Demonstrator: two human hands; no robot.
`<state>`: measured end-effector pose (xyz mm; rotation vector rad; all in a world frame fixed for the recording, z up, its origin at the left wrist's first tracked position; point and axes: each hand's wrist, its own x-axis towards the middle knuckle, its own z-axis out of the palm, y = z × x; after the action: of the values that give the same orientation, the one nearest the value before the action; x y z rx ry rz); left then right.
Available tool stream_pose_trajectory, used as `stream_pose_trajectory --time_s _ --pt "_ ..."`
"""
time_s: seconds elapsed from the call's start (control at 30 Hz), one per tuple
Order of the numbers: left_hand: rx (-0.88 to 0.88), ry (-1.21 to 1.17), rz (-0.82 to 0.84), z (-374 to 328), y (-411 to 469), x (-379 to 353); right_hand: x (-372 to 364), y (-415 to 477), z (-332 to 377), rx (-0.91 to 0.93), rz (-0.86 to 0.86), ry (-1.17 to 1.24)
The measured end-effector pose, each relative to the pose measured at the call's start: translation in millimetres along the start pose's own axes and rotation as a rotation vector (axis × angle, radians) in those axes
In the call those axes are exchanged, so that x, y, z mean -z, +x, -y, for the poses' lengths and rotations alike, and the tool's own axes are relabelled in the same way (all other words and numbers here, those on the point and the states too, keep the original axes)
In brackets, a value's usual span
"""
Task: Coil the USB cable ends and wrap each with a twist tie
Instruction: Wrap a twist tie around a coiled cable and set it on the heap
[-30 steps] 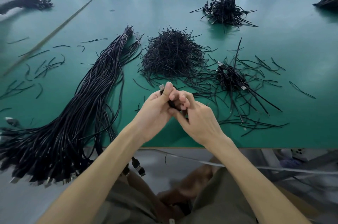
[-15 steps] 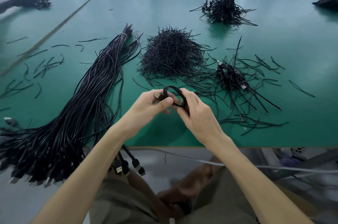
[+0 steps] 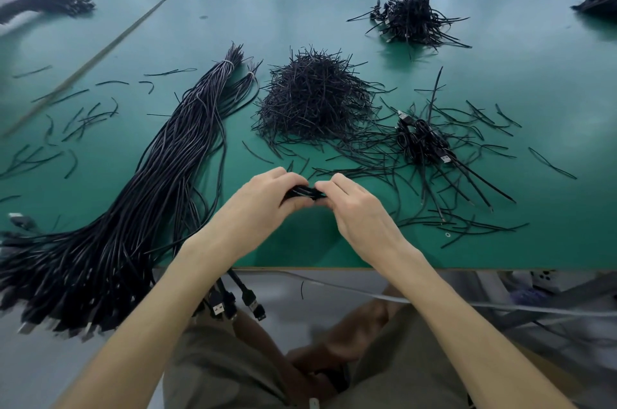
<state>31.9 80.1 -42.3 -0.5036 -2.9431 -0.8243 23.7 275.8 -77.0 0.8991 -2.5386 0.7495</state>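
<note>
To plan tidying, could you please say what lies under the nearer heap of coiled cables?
Loose twist ties stick out from under the heap on the green table; anything beneath its middle is covered.

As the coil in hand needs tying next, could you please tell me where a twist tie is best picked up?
Probably not from the dense twist tie pile, where strands tangle. The loose twist ties lying flat beyond the right hand are separate; pinch one by its near end, coming from above. The left hand can hold the coiled cable meanwhile.
</note>
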Motion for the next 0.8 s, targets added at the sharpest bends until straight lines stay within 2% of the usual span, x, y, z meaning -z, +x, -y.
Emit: stream_pose_trajectory --time_s 0.1,0.2,0.37,0.47,0.53,0.67,0.8 --pt "0.062 0.162 0.165 -6 -1 0 0 -1 -2 -0.002 0.002 -0.008" --pt "0.026 0.231 0.209 -11 -1 2 0 -2 -1 0.041 -0.040 -0.015" --pt "0.072 0.154 0.283 -15 8 -4 -3 -2 -3 0.086 -0.116 -0.092" --pt "0.056 0.203 0.201 -12 13 -9 -5 0 -5 0.081 -0.184 -0.189" --pt "0.075 0.192 0.078 -8 16 -11 -5 2 -6 -0.007 -0.218 -0.249" --pt "0.256 -0.170 -0.158 7 26 -13 -3 5 -10 -0.375 -0.276 -0.362" --pt "0.364 -0.410 -0.281 13 34 -23 -5 5 -13 -0.577 -0.218 -0.362"
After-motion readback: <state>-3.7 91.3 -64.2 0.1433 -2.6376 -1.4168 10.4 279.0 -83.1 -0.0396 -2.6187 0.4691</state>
